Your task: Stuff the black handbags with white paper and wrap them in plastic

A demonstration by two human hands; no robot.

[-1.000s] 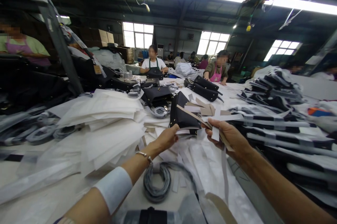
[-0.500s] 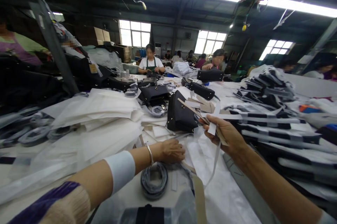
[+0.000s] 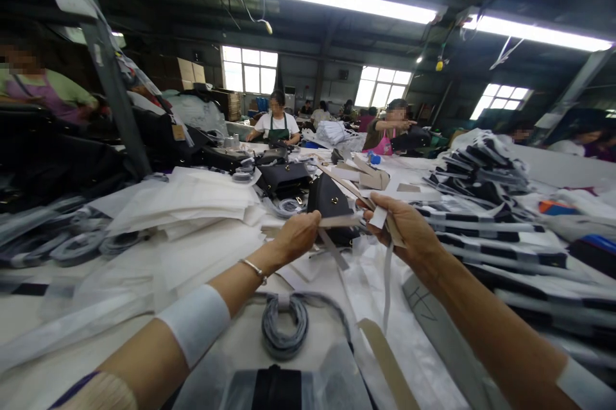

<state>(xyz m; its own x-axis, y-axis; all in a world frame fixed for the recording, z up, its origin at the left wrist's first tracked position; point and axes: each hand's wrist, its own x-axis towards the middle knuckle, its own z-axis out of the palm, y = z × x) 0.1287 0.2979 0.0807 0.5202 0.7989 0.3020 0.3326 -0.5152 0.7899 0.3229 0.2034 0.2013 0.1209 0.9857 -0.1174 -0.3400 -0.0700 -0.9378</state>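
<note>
My left hand (image 3: 299, 234) is closed on paper strips (image 3: 337, 222), raised in front of a black handbag (image 3: 330, 195). Several pale and tan cardboard strips (image 3: 395, 230) are gripped in my right hand (image 3: 407, 227), one long end dangling below it. Under my hands, a coiled strap (image 3: 285, 326) wrapped in clear film lies on the table. Nearer to me is a black item (image 3: 276, 387) in clear plastic, partly cut off by the frame. A loose tan strip (image 3: 392, 365) lies to its right.
White sheets (image 3: 192, 205) are stacked at the left. Wrapped black straps (image 3: 500, 230) pile up on the right, and more wrapped coils (image 3: 72, 243) lie far left. A metal post (image 3: 113, 76) rises at the left. Across the table sit co-workers (image 3: 276, 124).
My left hand has lifted from beside the coiled strap, up toward my right hand, and now holds strips. My right hand keeps its strips. A co-worker across the table has moved a black bag aside.
</note>
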